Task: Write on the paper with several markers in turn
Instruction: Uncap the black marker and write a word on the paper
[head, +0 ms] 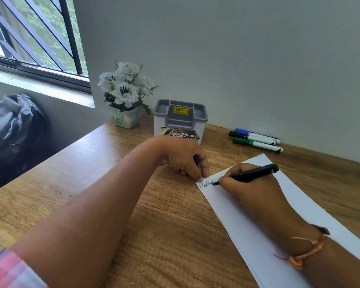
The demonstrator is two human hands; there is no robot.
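**Desk:** What do we have at the centre?

**Caption:** We have the right hand gripping a black marker in a writing hold. Its tip touches the paper at the end of a short line of black handwriting near the sheet's top left corner. The heel of the hand rests on the sheet, and a red and yellow thread band circles the wrist.

**Desk:** And the other hand?

**Caption:** The left hand sits just beside the writing, fingers curled, fingertips pressing the paper's corner to the table. We see a dark object inside the curl. What it is, we cannot tell.

**Desk:** The surface and the room?

**Caption:** We see a wood-grain table set against a plain pale wall. The white sheet lies at a slant on the table's right half. Beyond the left hand stands a white box with a grey lid, and left of it a pot of white flowers. A barred window with greenery behind it fills the upper left. A dark bag sits below it, off the table.

**Desk:** The spare markers?

**Caption:** Three lie side by side near the wall, beyond the paper's far end and well apart from the right hand. They are a blue marker, a second black marker and a green marker, all capped.
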